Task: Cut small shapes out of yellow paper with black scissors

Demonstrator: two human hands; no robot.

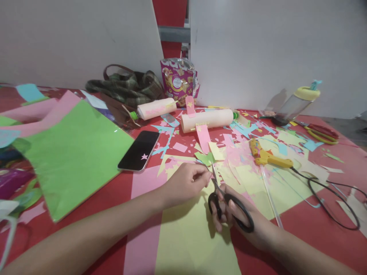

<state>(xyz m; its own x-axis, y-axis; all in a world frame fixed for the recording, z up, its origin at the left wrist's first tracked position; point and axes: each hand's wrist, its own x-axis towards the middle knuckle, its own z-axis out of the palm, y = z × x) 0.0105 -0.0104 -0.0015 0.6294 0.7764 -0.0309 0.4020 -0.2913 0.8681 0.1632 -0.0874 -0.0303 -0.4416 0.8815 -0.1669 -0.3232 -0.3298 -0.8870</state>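
My right hand [229,208] grips black-handled scissors [241,214], thumb and fingers in the loops. The blades point away from me and stand apart. At the blades, my left hand [187,179] is closed in a pinch, with a tiny bit of pink paper [212,176] at the fingertips; its shape is too small to make out. Below both hands lies a pale yellow sheet [189,240], partly over a pink sheet [143,221]. Just beyond the blades are a yellow scrap [216,151] and a green scrap [204,157].
Ahead lie two paper-wrapped bottles [208,120] [157,109]. A phone [139,151] bearing a pink star and green sheets [77,152] are leftward. Rightward are a yellow glue gun [271,157] with cord, yellow-and-red handled tools [321,134] and a tilted clear bottle [292,107]. Paper scraps surround them.
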